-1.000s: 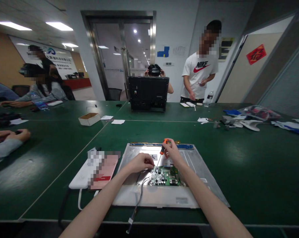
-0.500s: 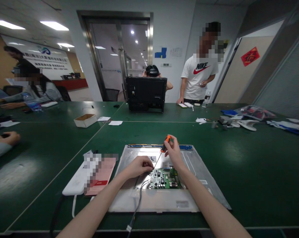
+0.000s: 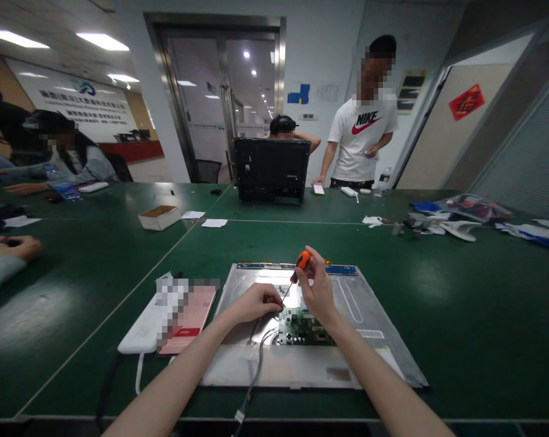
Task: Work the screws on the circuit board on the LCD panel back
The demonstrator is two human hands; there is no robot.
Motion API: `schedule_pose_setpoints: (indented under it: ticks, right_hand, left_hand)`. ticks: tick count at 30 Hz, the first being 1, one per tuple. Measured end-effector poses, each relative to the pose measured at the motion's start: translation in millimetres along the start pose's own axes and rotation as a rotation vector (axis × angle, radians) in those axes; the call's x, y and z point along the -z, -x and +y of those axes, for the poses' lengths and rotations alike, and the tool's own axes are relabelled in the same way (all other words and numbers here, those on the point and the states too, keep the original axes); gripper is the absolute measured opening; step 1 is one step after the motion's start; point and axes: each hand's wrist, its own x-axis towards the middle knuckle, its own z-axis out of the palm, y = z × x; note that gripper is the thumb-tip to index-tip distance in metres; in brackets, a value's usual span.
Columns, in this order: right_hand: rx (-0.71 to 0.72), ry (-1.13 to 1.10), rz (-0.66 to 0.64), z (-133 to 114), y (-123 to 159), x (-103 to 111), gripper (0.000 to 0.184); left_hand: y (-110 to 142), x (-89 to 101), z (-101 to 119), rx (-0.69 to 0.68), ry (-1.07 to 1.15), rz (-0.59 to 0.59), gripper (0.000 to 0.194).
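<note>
My right hand grips an orange and black screwdriver, its shaft slanting down to the left. The tip meets the upper left corner of a green circuit board. At that corner my left hand is closed in a pinch beside the tip; what its fingers hold is too small to make out. The board lies on a silver metal display panel with a blue strip along its far edge. A bundle of grey cables runs from the board's left side toward the table's near edge.
Left of the panel lie a white power bank and a pink phone-like slab. Farther off are an open cardboard box, a black monitor and scattered parts. A co-worker's hand rests at left; a person stands across the table.
The screwdriver's handle has shifted slightly left and its grip has turned in my right hand. My left hand stays at the board's corner. The standing person's hand has moved left with a phone.
</note>
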Motion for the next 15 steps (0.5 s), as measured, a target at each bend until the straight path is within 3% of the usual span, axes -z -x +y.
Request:
schedule_pose_setpoints:
  ticks: [15]
  right_hand:
    - [0.023,0.022,-0.021,3.2,1.4,-0.5,0.047]
  left_hand:
    - [0.7,-0.1,-7.7,-0.029,-0.089,-0.024,0.011]
